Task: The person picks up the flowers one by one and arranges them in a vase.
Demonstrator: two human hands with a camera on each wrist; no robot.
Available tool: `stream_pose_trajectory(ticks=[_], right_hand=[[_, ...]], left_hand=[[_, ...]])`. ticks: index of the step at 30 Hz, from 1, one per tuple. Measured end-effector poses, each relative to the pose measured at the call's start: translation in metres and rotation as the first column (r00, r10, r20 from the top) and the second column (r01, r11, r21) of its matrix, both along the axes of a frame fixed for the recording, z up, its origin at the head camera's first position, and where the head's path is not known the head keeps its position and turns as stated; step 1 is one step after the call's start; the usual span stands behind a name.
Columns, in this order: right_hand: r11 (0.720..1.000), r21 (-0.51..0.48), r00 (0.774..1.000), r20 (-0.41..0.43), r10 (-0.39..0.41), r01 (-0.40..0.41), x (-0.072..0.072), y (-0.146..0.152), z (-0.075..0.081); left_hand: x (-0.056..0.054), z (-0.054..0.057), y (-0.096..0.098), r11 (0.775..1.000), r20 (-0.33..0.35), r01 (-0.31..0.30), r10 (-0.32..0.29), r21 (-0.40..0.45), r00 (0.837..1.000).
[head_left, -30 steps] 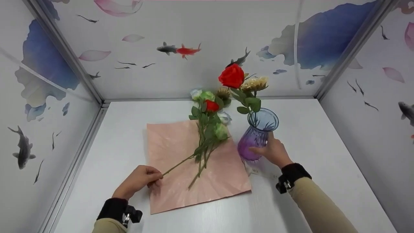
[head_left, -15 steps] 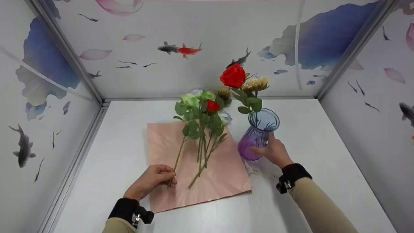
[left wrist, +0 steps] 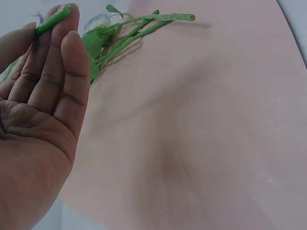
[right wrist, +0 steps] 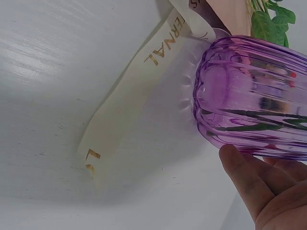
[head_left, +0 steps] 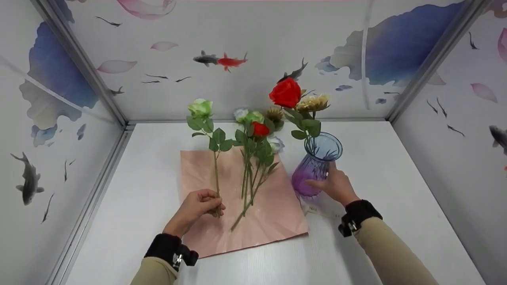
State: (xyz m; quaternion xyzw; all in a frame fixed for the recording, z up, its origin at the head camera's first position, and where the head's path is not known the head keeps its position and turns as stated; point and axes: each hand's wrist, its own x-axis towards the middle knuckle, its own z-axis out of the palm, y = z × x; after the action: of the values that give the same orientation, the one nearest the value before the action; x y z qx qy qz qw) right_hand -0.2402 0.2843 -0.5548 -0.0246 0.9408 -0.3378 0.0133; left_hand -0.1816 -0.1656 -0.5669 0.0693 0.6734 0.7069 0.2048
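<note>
My left hand [head_left: 198,208] pinches the lower stem of a pale green rose [head_left: 200,109] between thumb and fingers, the bloom standing up and away from me. In the left wrist view the cut stem end [left wrist: 53,20] pokes out past the fingertips, above pink wrapping paper [left wrist: 201,124]. My right hand [head_left: 336,184] grips the side of a blue-to-purple glass vase [head_left: 311,174]. A red rose [head_left: 285,93] and a golden flower [head_left: 313,103] stand in that vase, and their stems show through its purple glass [right wrist: 249,96].
Several more flowers, including a small red rose [head_left: 260,129] and a whitish one [head_left: 275,144], lie across the paper [head_left: 206,178] between my hands. A cream ribbon with gold letters [right wrist: 129,96] lies by the vase's base. Printed panels [head_left: 253,31] wall the white table [head_left: 380,158].
The pale green rose has come away from the pile, swinging up and left to stand apart. My left hand has moved right and slightly forward. The right hand and vase have stayed put.
</note>
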Motion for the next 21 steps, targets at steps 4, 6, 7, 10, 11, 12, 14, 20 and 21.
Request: stream_pose_trajectory(ticks=[4,6,7,10,11,12,14,20,21], right_hand=[[1.000,0.000,1.000,0.004,0.001,-0.001,-0.001,0.000,0.000],[1.000,0.002,1.000,0.015,0.001,-0.001,-0.001,-0.001,0.001],[1.000,0.002,1.000,0.024,0.001,-0.001,-0.001,-0.001,0.001],[1.000,0.002,0.999,0.043,-0.003,0.003,-0.001,-0.001,0.002],[1.000,0.002,0.999,0.044,-0.003,0.003,-0.001,-0.001,0.003],[1.000,0.004,0.999,0.042,-0.003,0.003,-0.001,-0.001,0.003],[1.000,0.008,0.999,0.033,-0.002,0.002,-0.001,-0.001,0.002],[1.000,-0.004,1.000,0.023,-0.002,0.002,-0.001,0.000,0.000],[1.000,-0.008,1.000,0.027,-0.004,0.005,-0.001,0.000,0.000]], left_hand=[[-0.004,0.004,0.004,0.999,0.001,-0.032,0.032,0.039,1.000],[-0.006,0.005,0.006,0.998,-0.001,-0.041,0.041,0.048,0.999],[-0.006,0.005,0.006,0.998,-0.004,-0.044,0.044,0.048,0.999],[-0.009,0.007,0.009,0.997,-0.007,-0.058,0.059,0.056,0.998],[-0.009,0.007,0.010,0.997,-0.010,-0.063,0.064,0.054,0.998],[-0.010,0.008,0.010,0.996,-0.012,-0.068,0.069,0.055,0.998],[-0.011,0.009,0.012,0.995,-0.014,-0.076,0.077,0.059,0.997],[-0.017,0.016,0.021,0.992,-0.016,-0.112,0.113,0.051,0.993],[-0.018,0.017,0.023,0.991,-0.014,-0.121,0.122,0.048,0.992]])
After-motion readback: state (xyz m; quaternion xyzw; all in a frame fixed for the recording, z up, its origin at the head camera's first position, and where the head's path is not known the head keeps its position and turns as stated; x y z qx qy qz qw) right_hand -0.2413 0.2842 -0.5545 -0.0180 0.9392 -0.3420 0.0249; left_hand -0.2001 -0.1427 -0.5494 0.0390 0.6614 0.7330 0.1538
